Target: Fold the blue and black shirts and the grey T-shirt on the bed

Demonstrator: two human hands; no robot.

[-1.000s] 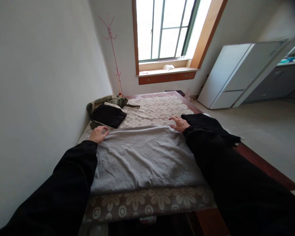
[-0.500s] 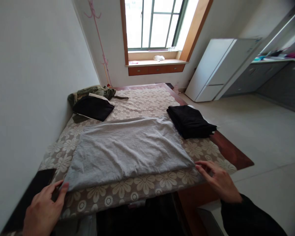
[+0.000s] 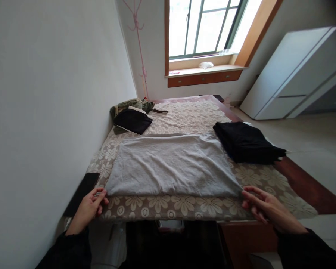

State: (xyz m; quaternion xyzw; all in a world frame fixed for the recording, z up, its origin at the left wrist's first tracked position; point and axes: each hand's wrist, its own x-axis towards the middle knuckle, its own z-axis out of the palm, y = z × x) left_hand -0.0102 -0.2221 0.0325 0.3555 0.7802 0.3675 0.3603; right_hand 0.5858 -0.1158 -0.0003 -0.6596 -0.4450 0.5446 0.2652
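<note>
A light grey knit garment (image 3: 173,164) lies spread as a wide, wrinkled rectangle on the patterned tablecloth (image 3: 184,204); its exact kind does not show. At its near left corner, my left hand (image 3: 89,207) is closed, thumb and fingertips pinching the edge. My right hand (image 3: 268,207) pinches the near right corner in the same way, its other fingers curled below. Just beyond the right end of the garment sits a stack of folded black clothes (image 3: 246,142).
At the back left, a folded black garment (image 3: 133,120) rests against an olive-green bundle (image 3: 131,104) with a strap. A dark flat object (image 3: 82,194) lies along the left wall. Reddish wooden table edge (image 3: 319,183) shows at right. A white fridge (image 3: 291,74) stands beyond.
The view has swung left, so things appear further right. My left hand has come up at the garment's left corner, and the near edge looks straighter. Both hands stay at the corners.
</note>
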